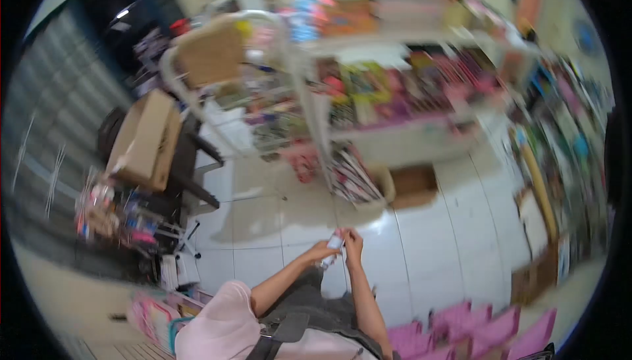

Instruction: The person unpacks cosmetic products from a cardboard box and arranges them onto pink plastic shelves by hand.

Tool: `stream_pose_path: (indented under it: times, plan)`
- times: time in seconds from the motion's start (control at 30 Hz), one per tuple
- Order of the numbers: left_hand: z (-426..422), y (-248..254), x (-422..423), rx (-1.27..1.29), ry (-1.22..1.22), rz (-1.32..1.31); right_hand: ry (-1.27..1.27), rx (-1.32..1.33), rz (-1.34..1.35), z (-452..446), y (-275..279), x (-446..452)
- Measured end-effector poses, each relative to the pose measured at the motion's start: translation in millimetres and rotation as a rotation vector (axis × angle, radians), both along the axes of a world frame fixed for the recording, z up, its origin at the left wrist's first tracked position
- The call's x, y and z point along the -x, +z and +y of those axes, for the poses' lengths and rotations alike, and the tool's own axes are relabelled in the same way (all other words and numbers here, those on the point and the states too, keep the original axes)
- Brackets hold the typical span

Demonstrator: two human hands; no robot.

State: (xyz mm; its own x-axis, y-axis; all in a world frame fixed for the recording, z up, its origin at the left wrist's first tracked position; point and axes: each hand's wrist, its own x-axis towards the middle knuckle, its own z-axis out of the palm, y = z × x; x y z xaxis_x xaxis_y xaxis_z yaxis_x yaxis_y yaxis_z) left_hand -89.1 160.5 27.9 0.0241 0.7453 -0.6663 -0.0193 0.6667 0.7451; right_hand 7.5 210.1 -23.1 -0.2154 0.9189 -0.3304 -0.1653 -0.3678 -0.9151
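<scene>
A small, pale bottle-like item (335, 241) with a pinkish top end is held in front of my body, above the tiled floor. Its exact kind is blurred. My left hand (320, 251) is closed around its middle, and a whitish lower end shows beneath the fingers. At the upper end, the fingers of my right hand (353, 241) are pinched together on or right beside the pink top. Whether they grip it is hard to make out.
Ahead stands a long display shelf (421, 123) full of colourful goods, with a brown box (413, 187) below. On the left, a cardboard box (146, 139) rests on dark furniture. Pink plastic chairs or stools (490, 327) are at lower right, and packed racks (566, 136) line the right.
</scene>
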Motion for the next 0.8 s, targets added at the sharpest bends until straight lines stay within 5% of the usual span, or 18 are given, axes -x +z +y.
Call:
stream_pose_path:
  times: [0.2,0.4,0.47,0.73,0.8]
  plan:
    - [-88,13,143,-0.023,0.704,-0.380,0.549,0.033,0.079,-42,1,172]
    - [-163,26,259,-0.168,1.051,-0.319,0.997,0.049,0.240,-103,46,320]
    - [-182,43,279,-0.317,1.358,-0.386,1.135,0.062,0.261,-122,53,356]
    - [-224,22,328,-0.401,1.699,-0.281,1.537,0.189,0.202,-170,44,461]
    - [-220,15,338,-0.420,1.717,-0.281,1.638,0.193,0.008,-169,50,478]
